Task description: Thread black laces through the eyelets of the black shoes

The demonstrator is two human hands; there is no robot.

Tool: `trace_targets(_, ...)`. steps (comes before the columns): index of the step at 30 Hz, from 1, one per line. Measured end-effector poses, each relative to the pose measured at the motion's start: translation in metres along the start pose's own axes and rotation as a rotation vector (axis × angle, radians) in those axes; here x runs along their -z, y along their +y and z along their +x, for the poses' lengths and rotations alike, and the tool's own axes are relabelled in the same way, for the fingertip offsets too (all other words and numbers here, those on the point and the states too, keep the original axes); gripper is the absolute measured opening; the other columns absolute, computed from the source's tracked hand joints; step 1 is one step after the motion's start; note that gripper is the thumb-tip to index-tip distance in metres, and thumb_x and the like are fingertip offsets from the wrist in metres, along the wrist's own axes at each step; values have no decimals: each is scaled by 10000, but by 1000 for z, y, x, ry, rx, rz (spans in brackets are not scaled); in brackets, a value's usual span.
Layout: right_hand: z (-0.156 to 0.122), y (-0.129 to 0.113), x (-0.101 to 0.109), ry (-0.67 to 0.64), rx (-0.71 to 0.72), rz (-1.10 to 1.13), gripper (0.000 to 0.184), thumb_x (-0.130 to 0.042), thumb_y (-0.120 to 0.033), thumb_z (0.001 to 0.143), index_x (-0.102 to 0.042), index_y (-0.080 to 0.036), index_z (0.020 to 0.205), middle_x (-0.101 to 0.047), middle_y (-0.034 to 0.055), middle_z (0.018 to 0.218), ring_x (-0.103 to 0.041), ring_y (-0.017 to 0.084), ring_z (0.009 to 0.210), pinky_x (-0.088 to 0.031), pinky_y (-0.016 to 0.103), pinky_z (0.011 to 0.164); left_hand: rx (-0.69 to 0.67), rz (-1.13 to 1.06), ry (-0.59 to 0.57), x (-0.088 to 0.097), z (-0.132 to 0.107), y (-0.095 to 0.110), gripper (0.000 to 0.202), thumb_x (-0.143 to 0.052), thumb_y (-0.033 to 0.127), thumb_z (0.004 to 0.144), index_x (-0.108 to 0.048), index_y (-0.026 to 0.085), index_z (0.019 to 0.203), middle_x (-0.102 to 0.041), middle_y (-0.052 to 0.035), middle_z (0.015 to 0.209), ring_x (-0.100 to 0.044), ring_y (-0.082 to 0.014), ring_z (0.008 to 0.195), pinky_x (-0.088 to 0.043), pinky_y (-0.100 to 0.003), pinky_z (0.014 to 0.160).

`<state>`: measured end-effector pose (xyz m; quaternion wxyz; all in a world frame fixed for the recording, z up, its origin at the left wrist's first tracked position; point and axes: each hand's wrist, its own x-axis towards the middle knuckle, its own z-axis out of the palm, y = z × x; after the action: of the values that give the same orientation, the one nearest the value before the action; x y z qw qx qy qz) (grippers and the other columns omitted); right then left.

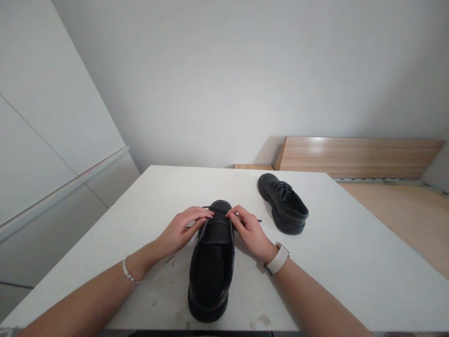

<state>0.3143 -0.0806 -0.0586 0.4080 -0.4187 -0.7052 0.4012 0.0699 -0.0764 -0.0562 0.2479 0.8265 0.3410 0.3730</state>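
Pinching lace (260, 220) w/ fingertips of R hand (242, 221) &, apparently, L hand (185, 225), over nr shoe (212, 262) at front ctr of white tbl (351, 262), not yet tied, vs far shoe (283, 206), back R, seemingly laced & done.

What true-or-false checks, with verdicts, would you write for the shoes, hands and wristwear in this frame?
1. The left hand and right hand are both near the toe end of the nearer black shoe. True.
2. The nearer black shoe has its toe towards the person. False: its heel is closest; the toe points away.
3. Both shoes rest on the white table. True.
4. The farther black shoe lies on its side. False: it stands on its sole.
5. The watch is on the left wrist. False: it is on the right.
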Motion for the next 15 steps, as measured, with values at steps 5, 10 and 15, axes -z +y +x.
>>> trace_targets(5, 0, 0, 0, -6, 5, 13, 315, -462, -473, 992, -591, -193, 928, -471, -41, 658, -431, 127, 619, -320, 258, 597, 11, -6, -5, 0, -1, 1, 257, -488, 301, 1021, -698, 232, 1152, -708, -80, 1194, -638, -207, 1143, -488, -373, 1020)
trace_targets(10, -1, -1, 0, -4, -3, 13, 315, -463, -476, 988, -589, -194, 924, -447, -46, 643, -415, 128, 609, -309, 260, 588, 13, -13, -9, 0, 0, 0, 253, -488, 288, 1022, -695, 233, 1155, -703, -75, 1201, -632, -199, 1148, -481, -358, 1022)
trace_targets(15, -1, -1, -1, -8, -3, 10, 308, -460, -462, 991, -591, -189, 936, -440, -48, 641, -407, 124, 605, -305, 260, 588, 7, -14, -7, 0, 0, -2, 248, -492, 279, 1021, -693, 233, 1160, -702, -71, 1205, -630, -194, 1152, -476, -349, 1026)
